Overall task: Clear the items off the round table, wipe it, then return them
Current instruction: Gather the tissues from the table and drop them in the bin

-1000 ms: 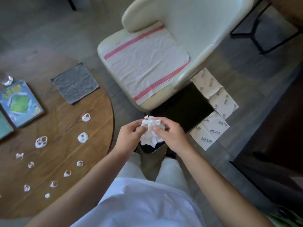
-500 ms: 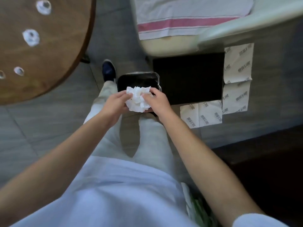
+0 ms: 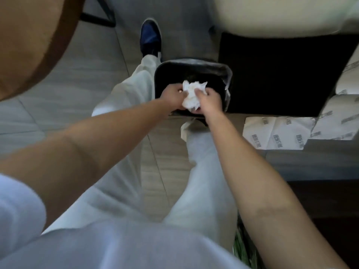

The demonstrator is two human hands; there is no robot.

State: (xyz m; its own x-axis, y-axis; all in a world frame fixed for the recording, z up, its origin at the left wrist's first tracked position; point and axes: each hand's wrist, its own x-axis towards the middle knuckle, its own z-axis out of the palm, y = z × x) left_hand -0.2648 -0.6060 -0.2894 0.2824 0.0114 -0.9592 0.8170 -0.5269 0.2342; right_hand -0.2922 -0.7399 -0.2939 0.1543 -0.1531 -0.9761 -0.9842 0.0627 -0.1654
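Both hands — left hand (image 3: 172,97), right hand (image 3: 209,100) — pinch one crumpled tissue wad (image 3: 192,95) over the open black bin (image 3: 194,66). Released off-centre, it could catch the rim and drop to the floor — the tabletop (image 3: 29,41) sits far left.

Crumpled white tissue paper (image 3: 191,95), soft and matt; bin (image 3: 194,65) lined in glossy black plastic film; tabletop (image 3: 29,41) of smooth brown wood with a darker edge band; floor (image 3: 77,74) of matt grey wood-grain planks; trousers (image 3: 124,181) of pale matt cloth.
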